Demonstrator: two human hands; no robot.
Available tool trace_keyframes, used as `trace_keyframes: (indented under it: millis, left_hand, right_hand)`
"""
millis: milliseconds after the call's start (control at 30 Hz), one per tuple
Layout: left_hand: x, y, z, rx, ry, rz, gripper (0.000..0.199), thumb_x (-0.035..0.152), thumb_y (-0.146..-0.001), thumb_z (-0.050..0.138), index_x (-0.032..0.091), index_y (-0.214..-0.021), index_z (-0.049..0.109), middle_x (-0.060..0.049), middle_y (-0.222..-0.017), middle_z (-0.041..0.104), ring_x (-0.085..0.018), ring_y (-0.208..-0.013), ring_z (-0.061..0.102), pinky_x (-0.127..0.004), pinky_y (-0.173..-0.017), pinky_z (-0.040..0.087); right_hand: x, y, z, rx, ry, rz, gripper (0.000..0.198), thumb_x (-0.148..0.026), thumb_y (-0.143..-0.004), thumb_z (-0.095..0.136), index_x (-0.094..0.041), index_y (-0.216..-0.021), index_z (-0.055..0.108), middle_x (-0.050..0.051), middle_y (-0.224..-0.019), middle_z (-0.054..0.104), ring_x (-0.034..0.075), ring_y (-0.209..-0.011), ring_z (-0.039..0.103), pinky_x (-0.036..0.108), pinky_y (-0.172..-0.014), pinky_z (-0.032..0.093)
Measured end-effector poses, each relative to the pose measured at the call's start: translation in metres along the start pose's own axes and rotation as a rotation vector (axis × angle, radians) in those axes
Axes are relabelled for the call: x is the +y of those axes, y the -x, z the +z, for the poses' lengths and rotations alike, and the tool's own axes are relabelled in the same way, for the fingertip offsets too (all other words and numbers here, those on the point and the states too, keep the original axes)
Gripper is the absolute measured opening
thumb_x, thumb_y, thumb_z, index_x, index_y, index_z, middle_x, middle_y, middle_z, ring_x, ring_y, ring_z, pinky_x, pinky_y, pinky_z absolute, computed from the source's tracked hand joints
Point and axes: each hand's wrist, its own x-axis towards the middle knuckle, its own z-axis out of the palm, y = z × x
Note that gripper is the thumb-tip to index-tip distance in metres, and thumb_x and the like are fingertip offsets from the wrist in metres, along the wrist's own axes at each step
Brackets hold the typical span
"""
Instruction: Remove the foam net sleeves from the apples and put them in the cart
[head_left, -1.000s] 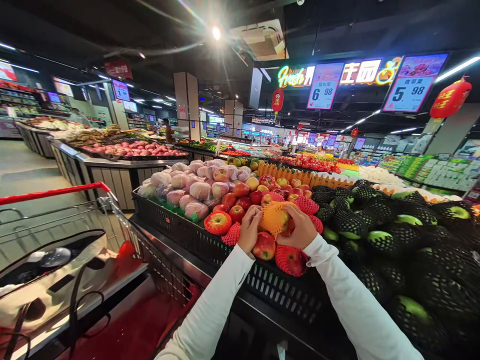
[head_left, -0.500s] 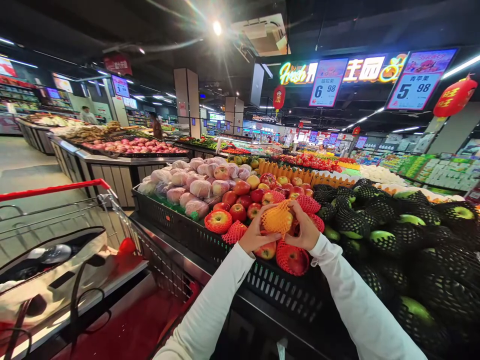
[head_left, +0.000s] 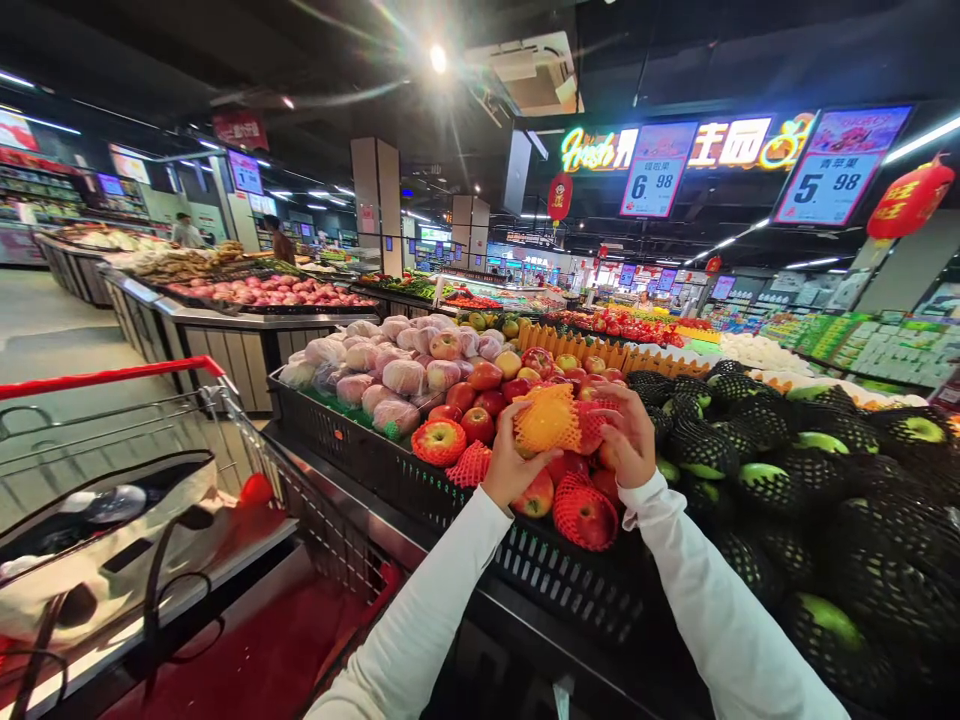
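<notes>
Over the front of the apple display, my left hand (head_left: 513, 460) is closed round a fruit in a yellow-orange foam net (head_left: 549, 418). My right hand (head_left: 631, 438) is beside it, its fingers curled about an apple in a red foam net (head_left: 594, 424), which is partly hidden by the fingers. The two netted fruits are side by side and look to be touching. Below my hands, another red-netted apple (head_left: 586, 514) and a bare red apple (head_left: 534, 494) lie at the front of the black crate (head_left: 559, 575).
Wrapped pale-pink fruits (head_left: 405, 377) fill the crate's left part. Green fruits in black nets (head_left: 765, 485) lie to the right. A shopping cart (head_left: 112, 378) with a cloth bag (head_left: 127, 580) stands at left. Price screens (head_left: 658, 170) hang above.
My right hand has left the yellow-netted fruit, shifted right and curled about a red-netted apple. My left hand keeps the yellow-netted fruit, moved slightly left and up.
</notes>
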Motion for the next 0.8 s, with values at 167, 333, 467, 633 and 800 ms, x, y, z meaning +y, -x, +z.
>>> trace_keyframes:
  millis: [167, 333, 467, 633, 800]
  left_hand:
    - [0.002, 0.0, -0.001, -0.057, 0.007, 0.022, 0.07, 0.037, -0.071, 0.082, 0.024, -0.128, 0.042, -0.01, -0.13, 0.047, -0.024, -0.125, 0.047, -0.042, -0.11, 0.039]
    - [0.004, -0.001, -0.001, -0.134, -0.031, 0.002, 0.075, 0.038, -0.065, 0.086, 0.023, -0.126, 0.043, -0.009, -0.127, 0.051, -0.023, -0.122, 0.05, -0.042, -0.108, 0.04]
    - [0.008, -0.001, 0.003, -0.024, -0.087, -0.015, 0.073, 0.04, -0.066, 0.085, 0.023, -0.125, 0.043, -0.009, -0.129, 0.05, -0.023, -0.125, 0.049, -0.041, -0.11, 0.039]
    - [0.005, -0.015, 0.002, 0.356, -0.072, -0.221, 0.069, 0.039, -0.074, 0.078, 0.022, -0.128, 0.038, -0.012, -0.134, 0.045, -0.022, -0.126, 0.049, -0.04, -0.11, 0.039]
    - [-0.012, -0.063, -0.005, 0.393, -0.127, -0.273, 0.066, 0.041, -0.07, 0.079, 0.02, -0.118, 0.039, -0.012, -0.123, 0.052, -0.024, -0.115, 0.055, -0.041, -0.103, 0.044]
  right_hand:
    - [0.007, 0.001, 0.004, -0.236, 0.076, 0.187, 0.067, -0.049, -0.075, 0.073, -0.021, -0.131, 0.048, 0.013, -0.134, 0.053, 0.025, -0.113, 0.059, 0.04, -0.093, 0.053]
    - [0.01, 0.002, 0.008, -0.274, 0.253, 0.189, 0.065, -0.052, -0.069, 0.077, -0.018, -0.12, 0.057, 0.013, -0.116, 0.063, 0.026, -0.104, 0.062, 0.041, -0.089, 0.054]
    - [0.006, -0.007, 0.0, -0.05, 0.233, 0.219, 0.054, -0.051, -0.079, 0.068, -0.018, -0.12, 0.057, 0.013, -0.117, 0.063, 0.02, -0.095, 0.063, 0.032, -0.072, 0.055]
    - [0.03, -0.019, -0.039, 0.361, 0.482, 0.345, 0.057, -0.056, -0.078, 0.063, -0.013, -0.115, 0.06, 0.014, -0.109, 0.066, 0.023, -0.096, 0.062, 0.037, -0.081, 0.051]
    - [0.054, -0.013, -0.054, 0.017, 0.769, 0.609, 0.058, -0.052, -0.082, 0.058, -0.01, -0.122, 0.058, 0.017, -0.119, 0.063, 0.028, -0.107, 0.06, 0.043, -0.096, 0.045]
